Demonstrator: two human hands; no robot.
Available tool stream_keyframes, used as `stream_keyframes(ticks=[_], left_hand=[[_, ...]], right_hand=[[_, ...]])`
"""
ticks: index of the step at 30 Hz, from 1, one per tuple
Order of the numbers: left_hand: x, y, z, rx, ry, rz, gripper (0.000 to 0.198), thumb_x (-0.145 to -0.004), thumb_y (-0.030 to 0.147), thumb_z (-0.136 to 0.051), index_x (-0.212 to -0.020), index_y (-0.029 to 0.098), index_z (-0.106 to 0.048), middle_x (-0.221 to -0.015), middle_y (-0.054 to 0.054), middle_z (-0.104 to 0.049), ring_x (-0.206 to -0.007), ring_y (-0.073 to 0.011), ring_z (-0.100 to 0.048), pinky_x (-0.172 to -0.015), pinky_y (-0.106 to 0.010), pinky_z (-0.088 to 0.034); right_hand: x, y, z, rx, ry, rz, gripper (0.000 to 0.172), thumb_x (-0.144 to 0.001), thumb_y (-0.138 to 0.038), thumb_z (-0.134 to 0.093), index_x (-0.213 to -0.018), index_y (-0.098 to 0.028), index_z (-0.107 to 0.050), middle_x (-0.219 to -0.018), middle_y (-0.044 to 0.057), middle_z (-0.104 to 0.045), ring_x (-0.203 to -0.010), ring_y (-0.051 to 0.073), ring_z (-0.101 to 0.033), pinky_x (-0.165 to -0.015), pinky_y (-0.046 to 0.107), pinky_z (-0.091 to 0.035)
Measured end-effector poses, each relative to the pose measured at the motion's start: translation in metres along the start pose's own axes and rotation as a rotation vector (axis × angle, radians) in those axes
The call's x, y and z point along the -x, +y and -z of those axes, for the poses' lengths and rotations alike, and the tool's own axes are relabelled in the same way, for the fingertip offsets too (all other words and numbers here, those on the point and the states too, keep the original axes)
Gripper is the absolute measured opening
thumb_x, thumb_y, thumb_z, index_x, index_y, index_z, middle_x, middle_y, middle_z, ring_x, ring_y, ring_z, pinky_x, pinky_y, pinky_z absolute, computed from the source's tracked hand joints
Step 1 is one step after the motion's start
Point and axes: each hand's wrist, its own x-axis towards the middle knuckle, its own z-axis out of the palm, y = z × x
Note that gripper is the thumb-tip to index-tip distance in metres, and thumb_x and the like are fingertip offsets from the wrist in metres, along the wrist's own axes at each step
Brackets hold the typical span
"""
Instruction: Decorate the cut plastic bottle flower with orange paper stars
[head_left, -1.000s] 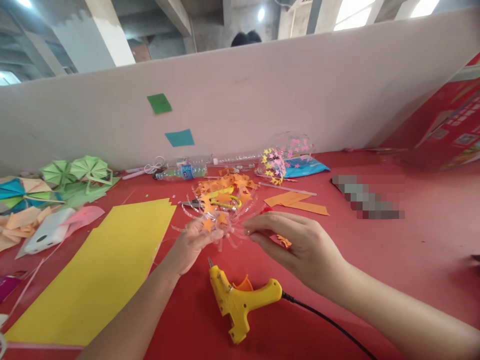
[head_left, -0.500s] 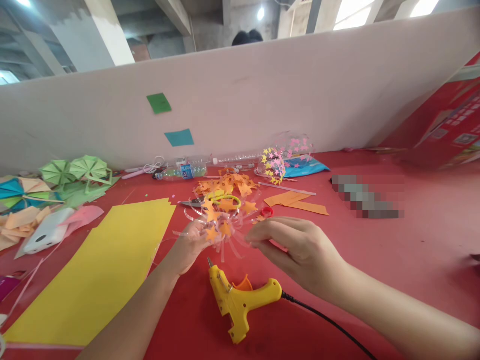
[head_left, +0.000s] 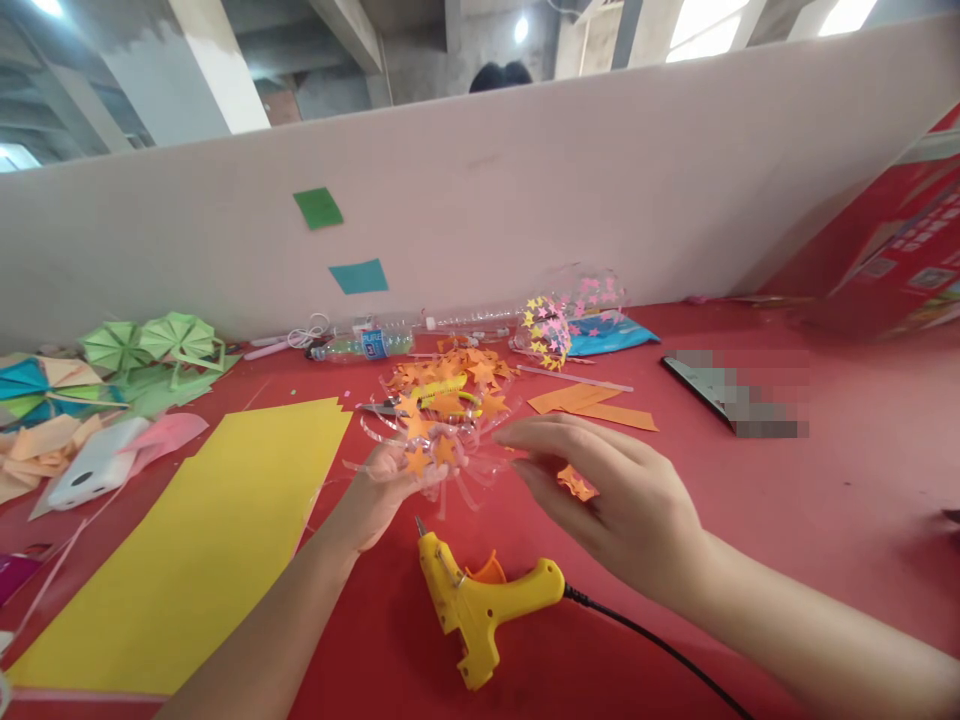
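Note:
My left hand (head_left: 386,490) is closed around a clear plastic bottle piece (head_left: 457,490) cut into curling strips, with several orange paper stars stuck on it. To its right, my right hand (head_left: 607,480) has its thumb and fingers apart and nothing visible between them. Its fingertips hover beside the strips. Small orange paper pieces (head_left: 576,485) show through the gap of that hand. A yellow hot glue gun (head_left: 480,610) lies on the red table just below both hands, nozzle toward the bottle piece. Behind the bottle piece are a pile of orange paper stars (head_left: 487,370) and yellow-handled scissors (head_left: 469,408).
Yellow paper sheets (head_left: 195,540) lie at left, near a white device (head_left: 97,465) and folded green paper umbrellas (head_left: 176,340). Plastic bottles (head_left: 375,342) and a star-covered bottle piece (head_left: 551,335) line the white partition (head_left: 480,200). The glue gun's cord (head_left: 660,645) runs right.
My right hand's thumb and fingers have parted from a closer pinch, and the hand has shifted slightly right. The bottle piece in my left hand has tilted and moved up a little.

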Motion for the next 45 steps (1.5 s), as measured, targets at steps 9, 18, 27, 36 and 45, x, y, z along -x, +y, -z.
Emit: stream_keyframes(ticks=[9, 18, 27, 36, 45], left_hand=[[0.0, 0.005, -0.002, -0.015, -0.074, -0.07, 0.03, -0.072, 0.028, -0.074, -0.1, 0.021, -0.064, -0.097, -0.005, -0.069, -0.098, -0.023, -0.063, -0.079, -0.032, -0.047], [-0.002, -0.003, 0.001, 0.0, -0.023, -0.068, 0.036, -0.075, 0.027, -0.071, -0.109, 0.023, -0.061, -0.101, -0.004, -0.07, -0.102, -0.0251, -0.064, -0.082, -0.035, -0.048], [-0.002, -0.005, 0.002, 0.012, 0.019, -0.044, 0.042, -0.073, 0.028, -0.073, -0.112, 0.021, -0.059, -0.098, -0.005, -0.072, -0.108, -0.0272, -0.063, -0.094, -0.041, -0.044], [-0.003, -0.01, 0.002, 0.055, 0.028, -0.015, 0.036, -0.067, 0.027, -0.078, -0.1, 0.022, -0.064, -0.086, -0.002, -0.073, -0.096, -0.022, -0.067, -0.097, -0.037, -0.041], [0.0, -0.002, -0.007, 0.13, -0.002, 0.039, 0.037, -0.066, 0.024, -0.079, -0.101, 0.02, -0.066, -0.084, -0.002, -0.07, -0.08, -0.0163, -0.065, -0.065, -0.024, -0.044]], right_hand=[[-0.001, -0.007, 0.01, -0.043, 0.036, 0.126, 0.029, -0.084, 0.0, -0.051, -0.101, -0.022, -0.055, -0.087, 0.005, -0.064, -0.077, 0.015, -0.063, -0.066, 0.026, -0.053], [0.006, -0.005, -0.001, -0.103, 0.015, 0.089, 0.024, -0.085, -0.001, -0.051, -0.102, -0.017, -0.055, -0.084, 0.005, -0.059, -0.072, 0.013, -0.057, -0.063, 0.024, -0.05], [0.004, -0.004, -0.009, -0.073, -0.013, -0.088, 0.015, -0.087, -0.008, -0.051, -0.097, -0.019, -0.054, -0.077, 0.0, -0.06, -0.059, 0.008, -0.054, -0.053, 0.018, -0.046], [0.004, -0.006, -0.012, -0.146, -0.028, -0.126, 0.012, -0.086, -0.007, -0.05, -0.084, -0.018, -0.055, -0.078, 0.001, -0.061, -0.063, 0.008, -0.054, -0.053, 0.017, -0.046], [0.005, -0.008, -0.014, -0.22, 0.052, -0.159, 0.023, -0.083, -0.004, -0.056, -0.099, -0.021, -0.052, -0.076, -0.004, -0.065, -0.063, 0.005, -0.062, -0.057, 0.012, -0.05]])
